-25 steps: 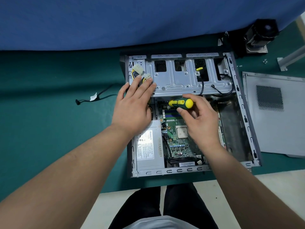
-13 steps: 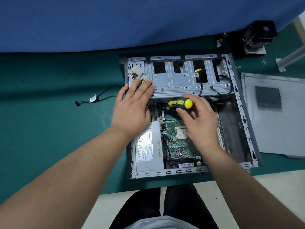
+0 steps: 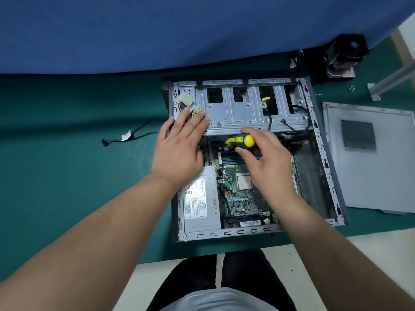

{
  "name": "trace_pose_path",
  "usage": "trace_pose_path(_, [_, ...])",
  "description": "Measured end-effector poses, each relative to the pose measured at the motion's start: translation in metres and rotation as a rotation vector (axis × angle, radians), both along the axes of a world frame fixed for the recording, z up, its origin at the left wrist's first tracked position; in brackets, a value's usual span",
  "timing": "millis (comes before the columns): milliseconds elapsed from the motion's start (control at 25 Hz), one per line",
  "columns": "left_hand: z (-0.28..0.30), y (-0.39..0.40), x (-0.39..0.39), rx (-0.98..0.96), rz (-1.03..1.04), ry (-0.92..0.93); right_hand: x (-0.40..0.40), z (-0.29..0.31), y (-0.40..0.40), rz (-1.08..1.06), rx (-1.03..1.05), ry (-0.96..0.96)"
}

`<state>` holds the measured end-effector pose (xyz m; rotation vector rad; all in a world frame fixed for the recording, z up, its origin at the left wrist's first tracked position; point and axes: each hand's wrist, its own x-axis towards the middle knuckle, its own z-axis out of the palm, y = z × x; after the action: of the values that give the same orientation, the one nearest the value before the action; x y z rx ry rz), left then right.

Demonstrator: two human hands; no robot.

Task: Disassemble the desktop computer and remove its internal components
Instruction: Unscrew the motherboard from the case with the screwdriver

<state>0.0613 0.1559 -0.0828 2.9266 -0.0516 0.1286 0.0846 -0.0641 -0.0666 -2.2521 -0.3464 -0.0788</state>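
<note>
I see the open desktop computer (image 3: 253, 158) lying on its side on the green tabletop (image 3: 67, 176), and my left hand (image 3: 179, 151) rests flat on its drive cage (image 3: 242, 113), fingers (image 3: 197, 118) straight and spread beside the loose power connectors (image 3: 186, 102). My right hand (image 3: 267, 160) pinches the yellow-green screwdriver (image 3: 241, 141), handle toward me and long axis running down-left to a tip I cannot see. I judge the screw lies just below those fingers at the motherboard (image 3: 235, 196) far edge, nearer the right hand.
</note>
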Motion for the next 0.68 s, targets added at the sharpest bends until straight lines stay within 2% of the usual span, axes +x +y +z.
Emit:
trace_pose_path(240, [0.003, -0.001, 0.000, -0.002, -0.003, 0.014, 0.001, 0.010, 0.004, 0.021, -0.149, -0.008])
trace_pose_path(520, [0.007, -0.002, -0.001, -0.006, 0.000, 0.036, 0.006, 0.024, 0.016, 0.017, -0.734, -0.058])
trace_pose_path(600, [0.008, -0.002, -0.001, -0.013, -0.002, 0.038, 0.012, 0.028, 0.017, 0.079, -0.777, -0.072])
trace_pose_path(680, [0.008, -0.002, -0.002, -0.015, -0.006, 0.044, 0.019, 0.031, 0.013, 0.232, -0.739, -0.064])
